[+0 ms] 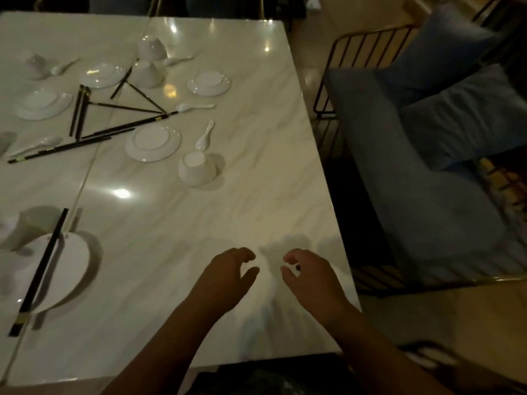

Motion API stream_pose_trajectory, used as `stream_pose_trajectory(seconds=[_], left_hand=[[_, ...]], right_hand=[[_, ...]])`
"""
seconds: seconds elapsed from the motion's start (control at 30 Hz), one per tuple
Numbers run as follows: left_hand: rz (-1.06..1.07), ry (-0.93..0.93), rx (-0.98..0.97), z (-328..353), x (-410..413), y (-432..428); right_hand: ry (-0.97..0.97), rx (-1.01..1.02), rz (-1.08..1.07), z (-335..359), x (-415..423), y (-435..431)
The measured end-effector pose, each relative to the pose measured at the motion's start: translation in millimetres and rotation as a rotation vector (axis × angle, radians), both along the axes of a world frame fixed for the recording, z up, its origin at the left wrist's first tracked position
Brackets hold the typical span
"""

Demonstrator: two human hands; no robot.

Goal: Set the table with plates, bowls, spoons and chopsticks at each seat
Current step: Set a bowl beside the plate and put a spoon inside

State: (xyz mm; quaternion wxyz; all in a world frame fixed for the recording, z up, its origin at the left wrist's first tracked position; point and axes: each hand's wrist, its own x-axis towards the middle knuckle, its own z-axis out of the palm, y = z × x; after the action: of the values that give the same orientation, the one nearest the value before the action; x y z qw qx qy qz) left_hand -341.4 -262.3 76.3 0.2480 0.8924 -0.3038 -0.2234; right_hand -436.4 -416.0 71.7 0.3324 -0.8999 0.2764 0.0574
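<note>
My left hand [228, 276] and my right hand [306, 276] hover side by side over the near right part of the white marble table [256, 209], fingers loosely curled, holding nothing. Further back lie an upside-down bowl [196, 169], an upside-down plate [153, 143] and a white spoon [204, 136]. Beyond them are another plate [209, 82], a spoon [194, 106], several black chopsticks [125, 128] lying crossed, and more overturned bowls [147, 74]. At the near left a chopstick [40, 270] lies across a plate [62, 273].
A blue cushioned bench with a metal wire frame [427, 195] stands close along the table's right edge, with a pillow [467, 121] on it. More plates [44, 105], a bowl [35, 65] and spoons [37, 143] lie at the far left. The table's near edge runs just under my forearms.
</note>
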Motion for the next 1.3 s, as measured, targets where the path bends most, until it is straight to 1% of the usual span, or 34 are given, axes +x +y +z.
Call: stream_pose_trajectory(seconds=[0.1,0.23,0.33,0.57,0.67,0.8,1.0,1.13,1.3], left_hand=[[-0.018,-0.012,-0.013,3.4,-1.6,-37.2],[0.034,-0.02,0.008,-0.8,-9.6,-92.0],[0.116,-0.012,0.031,-8.8,-18.9,-142.5],[0.34,0.085,0.05,-7.9,-57.7,-261.6],[0.399,0.133,0.079,0.0,-65.6,-291.8],[0.462,0.15,0.096,3.3,-65.5,-304.6],[0.589,0.162,0.032,-1.0,-38.4,-316.7],[0.642,0.15,-0.006,-7.5,-0.4,-323.3],[0.764,0.152,-0.02,-17.6,68.5,-310.6]], right_hand=[[-0.019,-0.002,-0.013,4.4,-1.0,-30.2],[-0.018,-0.001,0.063,3.7,2.2,-94.7],[-0.016,0.043,0.132,-4.1,2.6,-152.6],[0.142,0.108,0.348,-9.0,-8.2,-270.1],[0.122,0.096,0.424,-7.0,-5.4,-305.2],[0.099,0.105,0.48,-6.2,14.2,-327.2],[0.103,0.088,0.615,-7.1,67.7,-351.9],[0.098,0.05,0.701,-8.1,121.4,-355.9],[0.119,0.014,0.856,-13.9,207.9,-328.2]])
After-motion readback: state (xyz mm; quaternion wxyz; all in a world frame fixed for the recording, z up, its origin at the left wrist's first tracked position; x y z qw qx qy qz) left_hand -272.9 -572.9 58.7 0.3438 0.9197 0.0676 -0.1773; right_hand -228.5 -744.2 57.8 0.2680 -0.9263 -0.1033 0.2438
